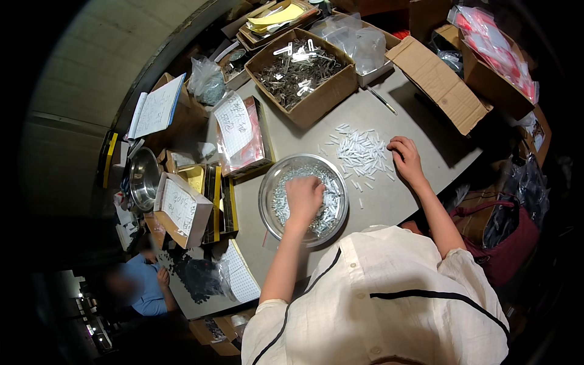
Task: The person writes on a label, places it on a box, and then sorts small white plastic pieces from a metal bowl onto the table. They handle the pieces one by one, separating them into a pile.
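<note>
A round metal bowl (271, 182) full of small silver and white parts sits on the grey table in front of me. My left hand (303, 196) reaches into it, fingers curled down among the parts; I cannot see what it holds. My right hand (404, 158) rests on the table at the right edge of a pile of small white pieces (360, 152), fingertips touching them. Loose white pieces lie scattered around the pile.
A cardboard box of metal clips (301, 73) stands behind the bowl. Clear plastic bags (353, 36), more cardboard boxes (438, 82), paper-labelled packets (240, 131) and a second metal bowl (143, 179) crowd the table's edges. Another person in blue (143, 286) sits at the lower left.
</note>
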`<state>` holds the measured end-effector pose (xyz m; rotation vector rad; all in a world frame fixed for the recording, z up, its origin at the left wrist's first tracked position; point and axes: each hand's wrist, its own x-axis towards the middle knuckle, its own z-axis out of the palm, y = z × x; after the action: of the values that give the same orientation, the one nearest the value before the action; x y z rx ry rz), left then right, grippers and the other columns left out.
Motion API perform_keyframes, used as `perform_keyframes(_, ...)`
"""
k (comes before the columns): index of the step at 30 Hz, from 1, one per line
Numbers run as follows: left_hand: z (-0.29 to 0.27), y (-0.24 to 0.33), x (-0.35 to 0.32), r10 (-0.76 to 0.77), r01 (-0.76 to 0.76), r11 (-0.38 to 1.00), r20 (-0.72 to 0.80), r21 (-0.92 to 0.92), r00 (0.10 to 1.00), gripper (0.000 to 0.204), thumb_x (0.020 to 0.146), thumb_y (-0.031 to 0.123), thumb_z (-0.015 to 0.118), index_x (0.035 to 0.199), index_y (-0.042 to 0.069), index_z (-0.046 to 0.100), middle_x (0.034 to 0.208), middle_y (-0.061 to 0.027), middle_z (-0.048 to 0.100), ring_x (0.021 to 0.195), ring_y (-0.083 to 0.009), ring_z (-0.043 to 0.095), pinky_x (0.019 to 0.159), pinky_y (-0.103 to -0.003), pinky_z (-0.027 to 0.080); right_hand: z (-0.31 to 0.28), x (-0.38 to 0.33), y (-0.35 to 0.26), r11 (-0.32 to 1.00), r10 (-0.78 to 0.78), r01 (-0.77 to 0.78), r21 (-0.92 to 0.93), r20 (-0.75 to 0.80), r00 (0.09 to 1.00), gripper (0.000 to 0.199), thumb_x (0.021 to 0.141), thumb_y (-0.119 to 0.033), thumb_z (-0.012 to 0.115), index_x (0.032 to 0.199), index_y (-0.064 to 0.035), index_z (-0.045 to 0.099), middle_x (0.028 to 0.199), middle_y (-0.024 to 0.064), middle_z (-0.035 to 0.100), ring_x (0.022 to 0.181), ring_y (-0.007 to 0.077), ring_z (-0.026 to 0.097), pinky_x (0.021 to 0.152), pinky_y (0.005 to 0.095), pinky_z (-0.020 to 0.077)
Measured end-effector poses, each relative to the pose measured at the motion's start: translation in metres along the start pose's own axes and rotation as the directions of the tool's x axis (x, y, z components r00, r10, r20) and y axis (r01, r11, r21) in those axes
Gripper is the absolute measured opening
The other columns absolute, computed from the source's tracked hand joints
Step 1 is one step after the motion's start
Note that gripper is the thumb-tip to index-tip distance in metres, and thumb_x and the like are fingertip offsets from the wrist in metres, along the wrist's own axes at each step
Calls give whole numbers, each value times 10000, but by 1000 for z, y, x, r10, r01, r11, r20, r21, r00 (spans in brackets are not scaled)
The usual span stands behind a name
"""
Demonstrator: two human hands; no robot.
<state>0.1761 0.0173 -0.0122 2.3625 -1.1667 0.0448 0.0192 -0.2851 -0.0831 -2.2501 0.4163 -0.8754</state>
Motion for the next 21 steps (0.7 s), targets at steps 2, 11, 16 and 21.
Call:
perform_keyframes(2, -4, -3, -1, -147, 157, 981, 85, -118, 985, 135, 832, 214, 765, 871, 87, 747, 878, -121, 730, 822, -305, 665, 832, -454, 460, -1, 0, -2, 1000, -1, 1, -1, -6, 1000, 181, 811, 42, 596, 951, -38, 679, 1070, 83, 656, 1009, 299, 608, 895, 390, 498)
perform_keyframes(11, -10, 16, 30, -447, 400, 326, 233, -857, 864, 266, 962, 211, 721, 1082, -26, 729, 970, -73, 731, 933, -147, 662, 902, -286, 494, 1, 0, -1, 1000, -9, 9, 3, -9, 1000, 173, 814, 40, 596, 946, -37, 676, 1070, 85, 661, 1018, 300, 607, 905, 394, 495)
perform_keyframes(16, -6, 26, 35, -341, 333, 695, 116, -637, 933, 262, 974, 178, 691, 1194, 38, 720, 1014, -45, 735, 972, -133, 660, 926, -270, 476, -1, 1, 0, 999, -30, 30, -12, -11, 999, 180, 811, 41, 593, 949, -38, 677, 1067, 81, 662, 1012, 302, 605, 893, 392, 497)
perform_keyframes(21, -8, 6, 1, 109, -106, 981, 9, -164, 994, 418, 759, -7, 664, 1162, 93, 718, 1152, -105, 656, 1099, -325, 567, 935, -409, 509, 1, 0, -2, 1000, -5, 5, -10, -16, 1000, 184, 806, 45, 587, 943, -40, 674, 1058, 78, 660, 986, 303, 602, 877, 391, 497)
